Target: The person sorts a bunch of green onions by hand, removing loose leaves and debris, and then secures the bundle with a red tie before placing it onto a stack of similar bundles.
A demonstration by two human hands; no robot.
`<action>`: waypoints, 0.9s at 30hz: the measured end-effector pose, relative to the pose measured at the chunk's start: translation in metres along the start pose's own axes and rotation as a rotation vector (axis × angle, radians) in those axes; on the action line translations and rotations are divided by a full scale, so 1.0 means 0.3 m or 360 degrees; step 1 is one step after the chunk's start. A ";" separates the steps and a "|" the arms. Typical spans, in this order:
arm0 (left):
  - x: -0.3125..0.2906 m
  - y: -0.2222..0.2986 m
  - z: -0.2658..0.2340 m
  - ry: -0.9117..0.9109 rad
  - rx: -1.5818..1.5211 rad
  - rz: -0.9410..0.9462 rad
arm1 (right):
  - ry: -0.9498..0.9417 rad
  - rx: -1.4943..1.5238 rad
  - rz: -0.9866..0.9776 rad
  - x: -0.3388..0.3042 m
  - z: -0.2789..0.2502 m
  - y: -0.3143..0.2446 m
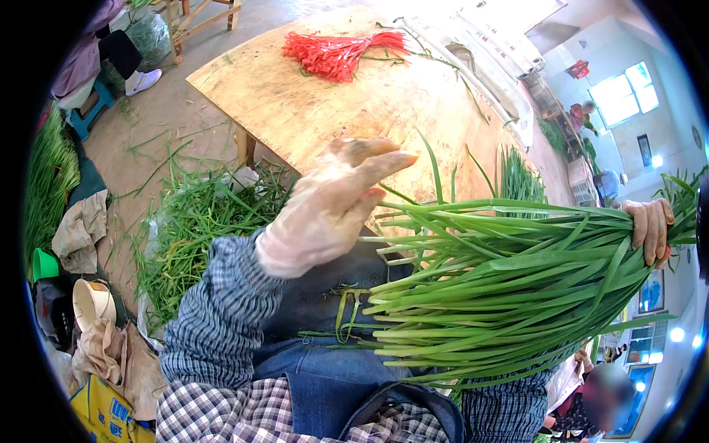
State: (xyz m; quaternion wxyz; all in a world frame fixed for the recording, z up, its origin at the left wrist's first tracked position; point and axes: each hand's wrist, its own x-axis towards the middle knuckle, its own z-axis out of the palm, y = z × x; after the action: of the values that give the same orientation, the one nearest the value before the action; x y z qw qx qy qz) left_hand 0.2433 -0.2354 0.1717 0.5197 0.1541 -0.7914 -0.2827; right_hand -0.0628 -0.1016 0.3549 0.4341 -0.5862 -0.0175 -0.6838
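Here on my feed the bunch of greens [509, 288] is up above the lap, in front of the near edge of the table [255, 92], its long axis running across the view from left to right with a gentle rise toward the right. Cut stem ends point left, spread loosely in a ragged fan; the leafy tips point right, and there the right hand [650, 230] has its fingers curled firmly around the narrowed part. Over on the left I see the left hand [332, 203] free of any load, fingers stretched out and fairly close together, just short of the stems, the palm a little blurred. The leaves are flat, smooth and ribbon-like, bright green, paling toward the cut ends. Behind them, the table is pale wood, grainy and stained, carrying a glossy bundle of thin red strips [336, 55], flared at its left end. Crinkled, striped sleeves [214, 310] cover the forearms, and a tangled heap of loose leaves [210, 229] sits down left.
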 end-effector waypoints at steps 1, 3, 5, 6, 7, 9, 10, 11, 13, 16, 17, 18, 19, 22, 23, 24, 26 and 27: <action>0.011 -0.013 0.016 -0.0078 -0.0060 0.0010 | 0.0007 -0.0001 0.0005 0.002 0.004 -0.003; 0.036 -0.011 0.001 -0.0574 -0.0298 -0.0206 | 0.0007 0.0002 0.0017 0.003 0.006 -0.004; 0.031 -0.019 0.000 -0.0765 -0.0330 -0.0164 | -0.0012 0.0033 0.0022 0.003 0.004 -0.003; 0.006 -0.028 -0.001 -0.0630 -0.0384 -0.0202 | -0.0023 0.0044 0.0034 0.005 0.009 0.001; -0.024 -0.034 -0.008 -0.0495 -0.0436 -0.0240 | -0.0040 0.0078 0.0036 0.009 0.012 0.005; -0.068 -0.052 -0.093 -0.0420 -0.0263 -0.0317 | -0.0080 0.0118 0.0020 0.009 -0.007 -0.001; -0.092 -0.065 -0.127 -0.0390 -0.0123 -0.0322 | -0.0094 0.0125 0.0012 0.004 -0.018 -0.016; -0.128 -0.089 -0.164 -0.0343 -0.0113 -0.0379 | -0.0064 0.0078 -0.0018 -0.002 -0.007 -0.037; -0.211 -0.125 -0.284 -0.0483 -0.0157 -0.0780 | -0.0050 0.0034 -0.0026 -0.011 -0.011 -0.033; -0.286 -0.114 -0.312 -0.0557 -0.0168 -0.1123 | -0.0051 0.0002 -0.0009 0.003 0.003 -0.007; -0.290 -0.118 -0.291 -0.0538 -0.0247 -0.1058 | -0.0063 0.0011 -0.0019 0.014 0.012 -0.013; -0.290 -0.112 -0.275 -0.0507 -0.0298 -0.1008 | -0.0071 0.0048 -0.0035 0.019 0.004 -0.004; -0.290 -0.111 -0.256 -0.0477 -0.0353 -0.0956 | -0.0059 0.0129 -0.0091 0.012 0.010 -0.004; -0.306 -0.137 -0.199 -0.0792 -0.0997 -0.1380 | -0.0018 0.0166 -0.0173 0.012 0.038 -0.012; -0.297 -0.143 -0.138 -0.0861 -0.1122 -0.1272 | -0.0068 0.0202 -0.0152 0.017 0.022 -0.040; -0.270 -0.128 -0.075 -0.0927 -0.1228 -0.1167 | -0.0085 0.0209 -0.0161 0.015 0.018 -0.046; -0.210 -0.087 0.023 -0.0857 -0.1582 -0.1000 | -0.0123 0.0227 -0.0182 0.015 0.012 -0.057; -0.179 -0.070 0.057 -0.0865 -0.1442 -0.0829 | -0.0177 0.0221 -0.0203 0.021 0.010 -0.051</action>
State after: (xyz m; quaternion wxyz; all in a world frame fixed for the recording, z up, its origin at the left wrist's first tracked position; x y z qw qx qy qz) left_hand 0.2489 -0.2182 0.1142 0.2255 0.0280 -0.6325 -0.7405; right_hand -0.0694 -0.0941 0.3686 0.4275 -0.5896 -0.1262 -0.6736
